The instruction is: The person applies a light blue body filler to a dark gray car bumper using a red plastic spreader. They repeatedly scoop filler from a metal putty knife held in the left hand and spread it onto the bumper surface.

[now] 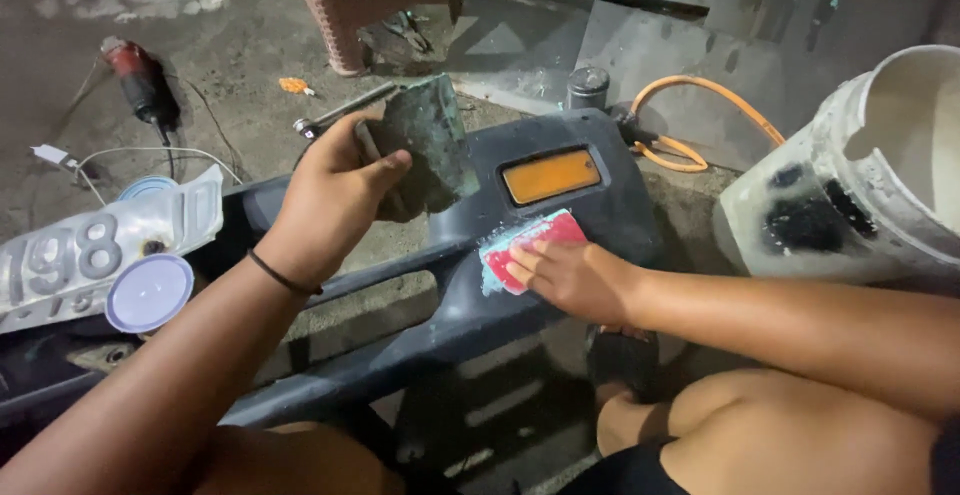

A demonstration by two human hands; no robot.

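Observation:
A dark grey plastic car bumper (600, 145) with an orange reflector (551, 176) lies across my lap and the concrete floor. My left hand (335, 200) is raised over it and grips a dark, greenish stained board (430, 140) smeared with filler. My right hand (570, 275) presses a red spreader card (515, 245), coated with pale blue-white filler, flat against the bumper just below the reflector. A thin black band circles my left wrist.
A white stained bucket (880, 175) stands at right. An orange hose (700, 120) curls behind the bumper. A licence plate (90, 255), a round lid (148, 292), a red power tool (140, 80), a wrench (340, 112) and a stool (370, 0) lie to the left and back.

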